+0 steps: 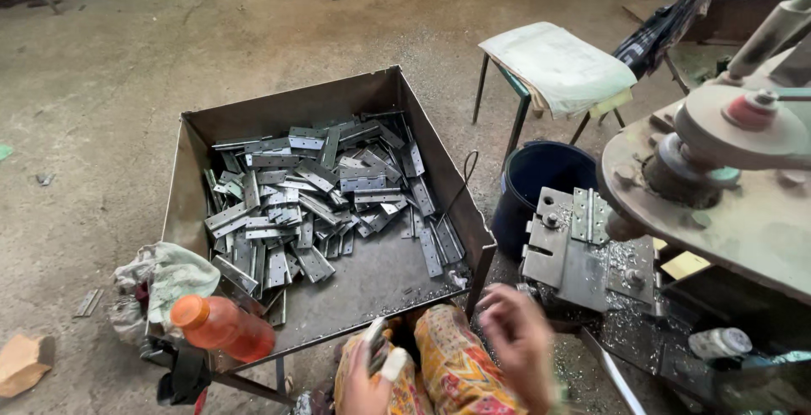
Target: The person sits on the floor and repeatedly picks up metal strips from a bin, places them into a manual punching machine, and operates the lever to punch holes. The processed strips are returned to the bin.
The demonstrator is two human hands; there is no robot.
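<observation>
The left hand (365, 381) grips a hinge (376, 346) low by the knees, fingers closed around it, just below the near edge of the tray (182, 187). That tray holds a loose heap of hinges (317, 195) within easy reach. The right hand (517, 339) is blurred beside the jig (579, 254); I cannot tell whether it grips anything.

**Soft daylight, blurred hands**

Even, diffuse daylight fills the scene, brightest on the dusty concrete floor (110, 86) at upper left. Shadows are faint. The pile of flat grey metal hinge plates (312, 195) glints mildly. The right hand (517, 343) smears with motion blur; wide-angle stretching bends the edges.
</observation>
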